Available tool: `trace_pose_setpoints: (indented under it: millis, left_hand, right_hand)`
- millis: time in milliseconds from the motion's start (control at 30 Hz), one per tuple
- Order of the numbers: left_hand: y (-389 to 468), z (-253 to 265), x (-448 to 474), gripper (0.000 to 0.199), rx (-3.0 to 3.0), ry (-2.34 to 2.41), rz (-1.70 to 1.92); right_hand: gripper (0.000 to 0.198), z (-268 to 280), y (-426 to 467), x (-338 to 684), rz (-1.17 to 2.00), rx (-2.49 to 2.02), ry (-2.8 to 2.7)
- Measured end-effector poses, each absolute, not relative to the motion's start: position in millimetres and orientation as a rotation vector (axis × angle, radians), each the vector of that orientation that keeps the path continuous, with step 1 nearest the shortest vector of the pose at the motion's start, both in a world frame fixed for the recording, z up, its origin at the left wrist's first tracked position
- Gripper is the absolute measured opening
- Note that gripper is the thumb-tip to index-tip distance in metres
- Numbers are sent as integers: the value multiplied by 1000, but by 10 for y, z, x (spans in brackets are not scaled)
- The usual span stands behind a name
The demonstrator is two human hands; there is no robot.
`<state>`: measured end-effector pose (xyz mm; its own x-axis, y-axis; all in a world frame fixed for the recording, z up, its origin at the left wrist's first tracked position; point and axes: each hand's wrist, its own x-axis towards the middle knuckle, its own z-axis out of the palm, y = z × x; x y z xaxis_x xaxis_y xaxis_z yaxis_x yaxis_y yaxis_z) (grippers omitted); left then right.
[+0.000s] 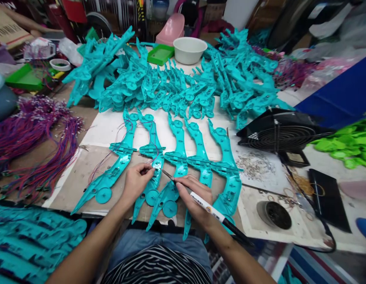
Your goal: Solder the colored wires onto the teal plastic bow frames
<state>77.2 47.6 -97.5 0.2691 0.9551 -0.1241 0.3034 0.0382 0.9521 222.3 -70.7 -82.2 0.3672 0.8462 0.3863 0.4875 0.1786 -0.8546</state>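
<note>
Steadiness first: guide soldering iron [208, 207], pinched penlike in right hand [197, 192], over second-from-left turquoise piece [150, 150] on counter [88, 113], clear of left hand [138, 179] with fingertips bunched, contents too small to tell.

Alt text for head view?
Right hand holds a soldering iron, its tip near the left hand, at the second from left of five turquoise parts in a row; a turquoise pile lies behind, a black fan at right.
</note>
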Motion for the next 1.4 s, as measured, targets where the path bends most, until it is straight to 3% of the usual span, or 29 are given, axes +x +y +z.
trace_pose_setpoints:
  millis: [1400]
  left_hand:
    - [491,-1036,807,17,1534,1225,802]
  right_hand:
    - [12,-900,-681,2213,307,-1396,-1363]
